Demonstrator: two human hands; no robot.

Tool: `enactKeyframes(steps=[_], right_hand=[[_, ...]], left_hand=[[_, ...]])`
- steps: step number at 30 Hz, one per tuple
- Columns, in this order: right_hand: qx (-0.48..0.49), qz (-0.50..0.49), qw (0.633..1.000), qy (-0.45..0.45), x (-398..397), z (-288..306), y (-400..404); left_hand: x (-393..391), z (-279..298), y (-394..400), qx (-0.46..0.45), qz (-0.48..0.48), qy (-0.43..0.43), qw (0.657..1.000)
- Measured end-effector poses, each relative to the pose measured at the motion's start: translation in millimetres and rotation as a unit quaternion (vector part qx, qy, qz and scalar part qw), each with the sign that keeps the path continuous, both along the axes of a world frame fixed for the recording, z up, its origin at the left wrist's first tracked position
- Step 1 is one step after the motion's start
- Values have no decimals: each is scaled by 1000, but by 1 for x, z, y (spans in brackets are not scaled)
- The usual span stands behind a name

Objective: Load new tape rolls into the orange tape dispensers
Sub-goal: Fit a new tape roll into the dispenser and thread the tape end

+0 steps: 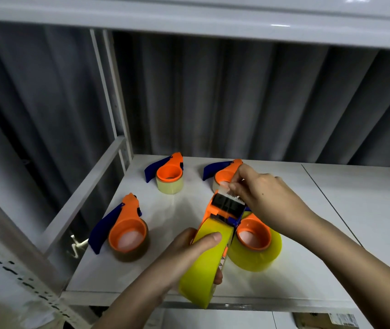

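Observation:
My left hand (184, 255) grips an orange tape dispenser (222, 210) fitted with a large yellow tape roll (203, 267), held tilted above the shelf's front edge. My right hand (262, 198) pinches the clear tape end (230, 189) at the dispenser's cutter head. Another orange dispenser with a yellow roll (255, 243) lies flat just behind and to the right of the held one.
Three more orange dispensers with blue handles lie on the white shelf (331, 233): one with a brown roll at the left (127, 236), one with a pale roll at the back (169, 174), one partly hidden behind my right hand (224, 173). A metal upright (108, 91) borders the left.

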State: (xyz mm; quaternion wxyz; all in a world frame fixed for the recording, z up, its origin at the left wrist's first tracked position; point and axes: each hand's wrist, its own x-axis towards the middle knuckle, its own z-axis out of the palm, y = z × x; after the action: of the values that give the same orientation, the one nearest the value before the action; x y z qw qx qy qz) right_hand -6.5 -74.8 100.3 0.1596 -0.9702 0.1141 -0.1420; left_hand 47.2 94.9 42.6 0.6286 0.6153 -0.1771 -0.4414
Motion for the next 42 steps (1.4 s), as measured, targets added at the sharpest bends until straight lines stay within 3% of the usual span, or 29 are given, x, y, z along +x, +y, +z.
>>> enactKeyframes(steps=[11, 26, 28, 35, 42], right_hand=[[3, -4, 999, 47, 9, -1, -7], [85, 18, 995, 46, 16, 4, -8], [105, 17, 993, 50, 17, 5, -7], [117, 26, 992, 42, 20, 3, -2], [273, 23, 961, 25, 25, 5, -10]], left_hand=[[12, -2, -7, 34, -20, 34, 999], [31, -8, 1, 69, -102, -10, 992], [31, -13, 0, 97, -102, -67, 988], [27, -12, -3, 84, 5, -6, 996], [37, -16, 7, 45, -50, 8, 998]])
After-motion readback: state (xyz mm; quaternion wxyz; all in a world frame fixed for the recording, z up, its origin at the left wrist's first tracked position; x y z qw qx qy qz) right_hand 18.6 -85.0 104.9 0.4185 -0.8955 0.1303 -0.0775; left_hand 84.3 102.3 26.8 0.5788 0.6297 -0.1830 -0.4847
